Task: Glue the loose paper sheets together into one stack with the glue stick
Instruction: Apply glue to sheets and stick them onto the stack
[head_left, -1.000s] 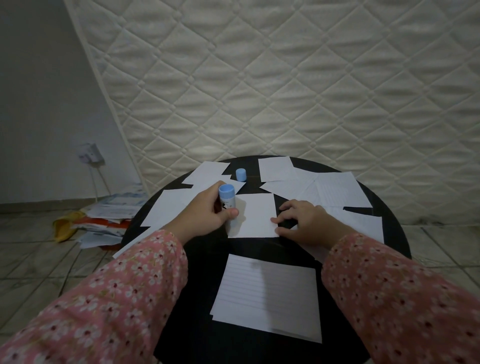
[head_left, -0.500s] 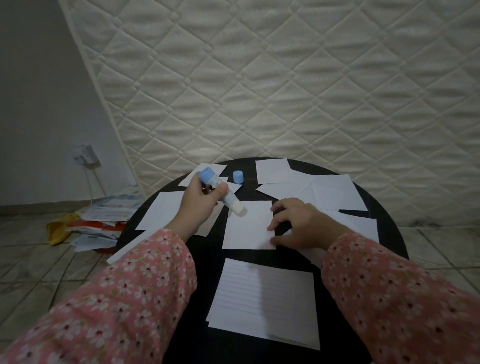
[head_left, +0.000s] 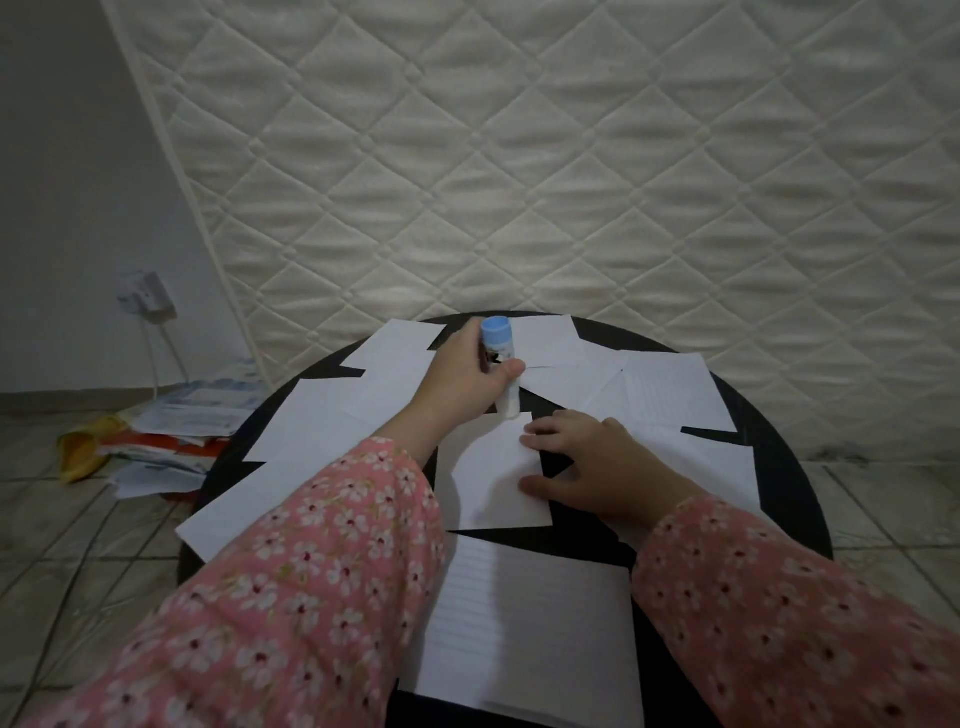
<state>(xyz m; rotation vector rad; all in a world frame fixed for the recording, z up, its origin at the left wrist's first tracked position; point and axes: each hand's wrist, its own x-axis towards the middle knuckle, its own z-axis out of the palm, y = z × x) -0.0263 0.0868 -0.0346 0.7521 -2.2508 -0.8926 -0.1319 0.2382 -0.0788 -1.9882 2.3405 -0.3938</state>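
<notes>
My left hand (head_left: 467, 376) grips a glue stick (head_left: 501, 371) with a blue base, held nearly upright with its white tip down on the top edge of a small white sheet (head_left: 493, 478) in the middle of the round black table (head_left: 779, 467). My right hand (head_left: 597, 470) presses that sheet flat at its right edge, fingers spread. A lined sheet (head_left: 530, 623) lies nearer to me. Several more white sheets (head_left: 665, 395) lie scattered across the far half of the table. The glue's cap is hidden behind my left hand.
A quilted white mattress (head_left: 519, 156) leans against the wall right behind the table. On the tiled floor to the left lies a pile of papers and a yellow thing (head_left: 156, 441), below a wall socket with a cable (head_left: 145, 299).
My left hand swung the glue stick from tilted at the sheet's upper left to nearly upright at the sheet's top edge. The right hand stayed pressing the sheet.
</notes>
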